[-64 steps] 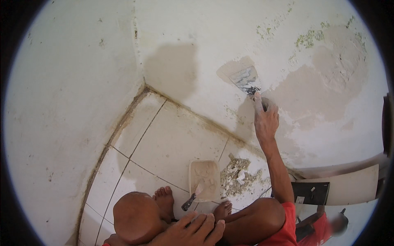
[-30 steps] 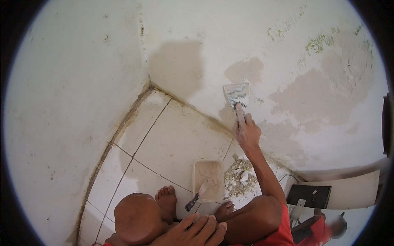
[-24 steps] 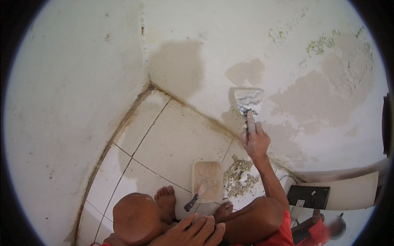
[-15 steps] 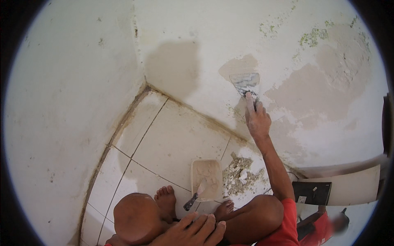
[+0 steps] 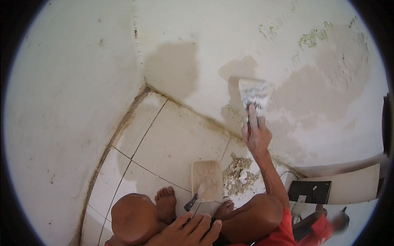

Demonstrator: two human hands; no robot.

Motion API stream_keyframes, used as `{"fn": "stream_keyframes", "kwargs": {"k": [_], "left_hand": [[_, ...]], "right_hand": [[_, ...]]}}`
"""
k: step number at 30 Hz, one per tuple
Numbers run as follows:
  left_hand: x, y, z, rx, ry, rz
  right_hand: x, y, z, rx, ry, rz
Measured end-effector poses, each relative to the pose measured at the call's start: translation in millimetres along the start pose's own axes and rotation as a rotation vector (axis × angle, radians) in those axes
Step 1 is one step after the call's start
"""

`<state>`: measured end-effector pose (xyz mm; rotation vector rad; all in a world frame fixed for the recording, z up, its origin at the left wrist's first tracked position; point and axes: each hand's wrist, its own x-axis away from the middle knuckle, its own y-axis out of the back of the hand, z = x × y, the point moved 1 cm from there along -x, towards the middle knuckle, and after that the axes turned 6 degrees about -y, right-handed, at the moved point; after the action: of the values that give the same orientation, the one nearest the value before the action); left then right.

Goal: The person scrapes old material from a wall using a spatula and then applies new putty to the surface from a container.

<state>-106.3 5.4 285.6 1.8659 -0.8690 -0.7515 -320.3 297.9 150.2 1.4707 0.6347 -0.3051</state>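
My right hand point(image 5: 257, 137) grips the handle of a wide putty knife point(image 5: 255, 92), its blade smeared with whitish filler and slightly blurred. The blade is in front of the wall, its shadow falling to its left. Just above is a small beige patch point(image 5: 242, 67) of filler. My left hand point(image 5: 186, 232) lies low in front of me by my legs, fingers apart, holding nothing. Between my feet and the wall stands a shallow cream tray point(image 5: 193, 172) of beige filler. A smaller dark-handled putty knife point(image 5: 191, 202) leans on its near edge, blade in the tray.
Rubble point(image 5: 238, 176) lies on the tiles right of the tray. Larger beige patches point(image 5: 172, 67) and flaking green spots point(image 5: 312, 37) mark the wall. Another wall point(image 5: 74, 102) rises at left. At lower right are a black flat panel point(image 5: 310, 192) and a person in red point(image 5: 322, 227), possibly a reflection.
My right hand has drawn the wide putty knife down and slightly right, away from the small patch. The blade lay against the wall before; now its shadow is offset. My left hand shifted slightly.
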Motion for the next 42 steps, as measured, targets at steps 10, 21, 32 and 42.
{"fn": "stream_keyframes", "kwargs": {"k": [10,21,32,42], "left_hand": [[-6.2,-2.3,-2.5,0.008,-0.014,-0.032],[-1.8,-0.6,0.7,-0.018,-0.008,-0.025],[-6.8,-1.0,0.8,-0.003,-0.013,-0.002],[-13.5,-4.8,1.5,0.005,-0.036,0.02]], "right_hand": [[-34.7,-52.5,16.8,-0.001,-0.068,-0.055],[2.4,-15.1,8.0,-0.027,-0.011,0.035],[-11.4,-54.5,19.5,0.003,-0.025,0.19],[-41.6,6.4,23.1,-0.16,-0.107,-0.101]]}}
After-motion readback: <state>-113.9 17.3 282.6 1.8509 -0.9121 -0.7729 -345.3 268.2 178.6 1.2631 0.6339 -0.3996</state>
